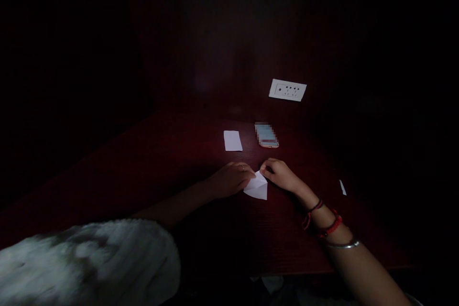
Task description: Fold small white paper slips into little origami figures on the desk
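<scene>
A small white sheet of paper (256, 188) with creases across it lies on the dark red table (201, 239). At its upper left edge, my left hand (234, 179) has its fingers closed on the paper, a ring on one finger. My right hand (281, 173) pinches the paper's top corner between thumb and fingertips. The upper part of the sheet narrows toward a point between both hands. Some of its edge is hidden under the left fingers.
Beyond my hands lies another white piece of paper (233, 141). A phone (267, 135) with a blurred-out screen rests to its right. A thin white scrap (343, 187) lies at the right. A white socket plate (287, 90) is on the back wall. The surroundings are very dark.
</scene>
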A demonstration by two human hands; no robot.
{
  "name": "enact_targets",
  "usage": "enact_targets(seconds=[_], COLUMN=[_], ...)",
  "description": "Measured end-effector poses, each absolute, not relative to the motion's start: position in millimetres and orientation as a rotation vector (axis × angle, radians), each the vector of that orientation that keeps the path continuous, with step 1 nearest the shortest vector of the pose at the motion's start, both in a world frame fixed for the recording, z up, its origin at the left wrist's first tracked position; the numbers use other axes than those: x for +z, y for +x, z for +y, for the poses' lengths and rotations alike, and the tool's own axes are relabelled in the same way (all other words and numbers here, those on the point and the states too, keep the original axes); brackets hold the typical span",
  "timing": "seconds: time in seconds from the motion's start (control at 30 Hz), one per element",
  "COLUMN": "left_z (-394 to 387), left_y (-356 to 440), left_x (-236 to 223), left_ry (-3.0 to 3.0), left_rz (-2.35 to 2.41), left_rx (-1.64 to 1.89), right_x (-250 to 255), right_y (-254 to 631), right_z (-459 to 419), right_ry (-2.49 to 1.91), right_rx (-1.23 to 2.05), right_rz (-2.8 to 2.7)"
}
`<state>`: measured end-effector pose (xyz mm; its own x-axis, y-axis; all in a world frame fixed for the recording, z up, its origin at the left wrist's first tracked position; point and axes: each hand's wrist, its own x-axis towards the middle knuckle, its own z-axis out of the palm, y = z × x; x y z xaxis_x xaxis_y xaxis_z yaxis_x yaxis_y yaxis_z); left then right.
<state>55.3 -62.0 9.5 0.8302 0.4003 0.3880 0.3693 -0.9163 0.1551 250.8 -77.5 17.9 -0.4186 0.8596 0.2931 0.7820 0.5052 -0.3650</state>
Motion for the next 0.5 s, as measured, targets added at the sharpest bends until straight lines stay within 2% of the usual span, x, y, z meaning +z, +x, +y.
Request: enact_targets(seconds=[0.3, 0.5], left_z=[-66.2, -62.1], left_y=[58.2, 55.3], left_x=[13.0, 6.7], left_ry=[3.144, 3.163], left_rz=[0.71, 0.606], left_rx=[0.551, 0.542], right_x=[30.2, 24.0], right_y=[261.7, 262.3], right_z=[-84.6, -85.3], right_ry=[-1.415, -1.527], right_rx=[0.251, 0.288], right_rz=[-2.33, -2.361])
